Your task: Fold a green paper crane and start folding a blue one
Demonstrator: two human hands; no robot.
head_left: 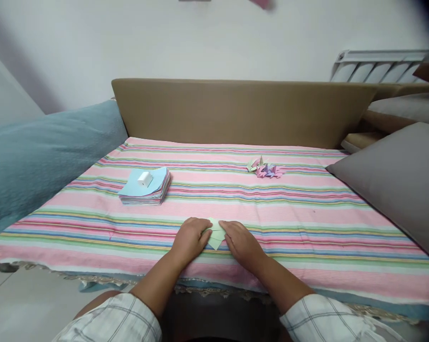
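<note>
From the head camera, the relation that matters most is between the hands and the pale green folded paper. It lies flat on the striped cloth, near its front edge and directly ahead of the person, in the gap between the left hand and the right hand. Its visible part runs lengthwise away from the body, with one sharp corner pointing back toward the person; the fingers cover some of both sides, so the full outline, and with it the true long axis, cannot be told. Crease or layer lines cross it from side to side.

Neither hand is clearly nearer: both touch the paper, the left along its left side with fingertips and thumb, the right along its right side. The fingers of each hand are bent and laid low against the sheet, the two sets of fingertips close together at its far end. Whether either hand pinches the paper or merely presses it down cannot be told.

Farther off, a stack of paper sheets bearing a small white block sits beyond the left hand, and a cluster of colored folded pieces lies beyond the right, both well apart from the fingers.
</note>
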